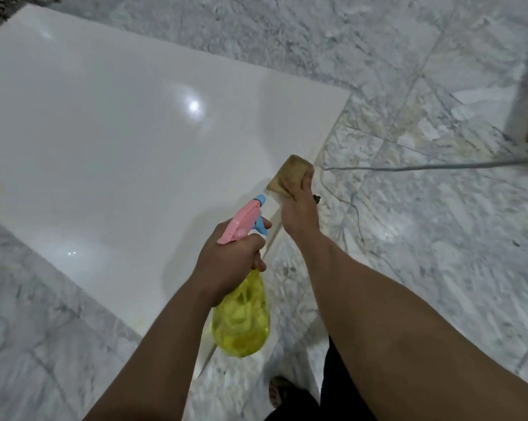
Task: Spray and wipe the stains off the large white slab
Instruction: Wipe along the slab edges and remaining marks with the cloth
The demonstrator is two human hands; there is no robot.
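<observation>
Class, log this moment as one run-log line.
left hand: spray bottle | right hand: brown cloth at slab edge

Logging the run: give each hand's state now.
Left hand: closed on the spray bottle.
Right hand: closed on the brown sponge, at the slab edge.

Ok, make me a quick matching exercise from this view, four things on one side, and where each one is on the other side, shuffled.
Things:
1. spray bottle
2. brown sponge
3. grey cable
4. white slab

Places:
A. lying across the marble floor, right of the slab
B. in the left hand
C. flat on the floor
D. under the right hand, at the slab's right edge

Pairs: 1-B, 2-D, 3-A, 4-C
</observation>
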